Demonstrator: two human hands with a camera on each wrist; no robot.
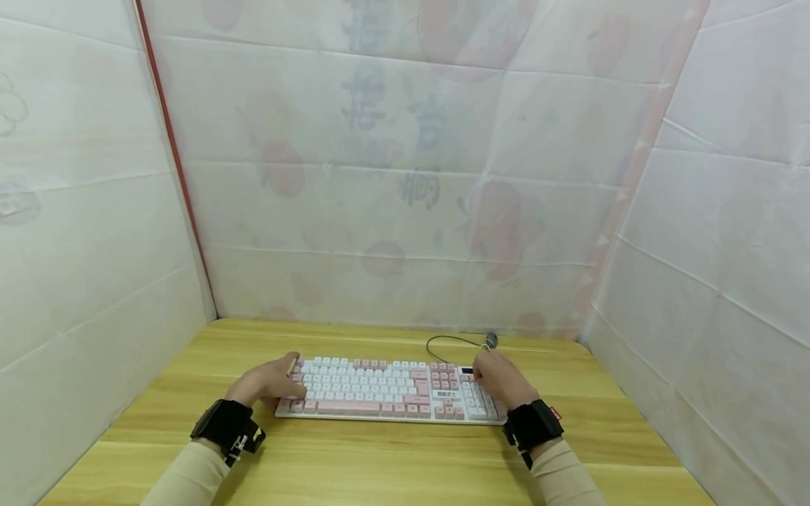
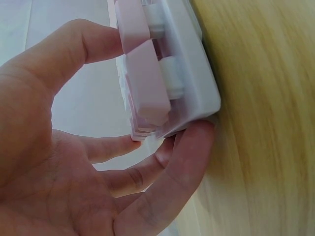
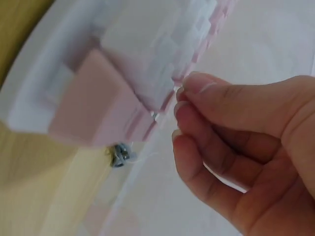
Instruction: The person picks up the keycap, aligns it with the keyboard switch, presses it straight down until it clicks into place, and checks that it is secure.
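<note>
A white and pink keyboard (image 1: 361,386) lies across the wooden table. At its left end, my left hand (image 1: 273,379) grips the keyboard. The left wrist view shows that thumb (image 2: 101,42) against a pink key (image 2: 147,81), with the curled fingers (image 2: 170,182) at the end and lower edge of the white case (image 2: 197,73). Over the number pad at the right end is my right hand (image 1: 503,377). In the right wrist view, its thumb (image 3: 236,101) and curled fingertips come together beside the keys (image 3: 96,103), and nothing shows between them.
Behind the keyboard's right end lies a thin dark cable (image 1: 452,337) with a bundled plug (image 1: 491,341). Wooden tabletop (image 1: 380,464) extends in front of the keyboard. Pale cloth walls (image 1: 392,211) stand at the back and both sides.
</note>
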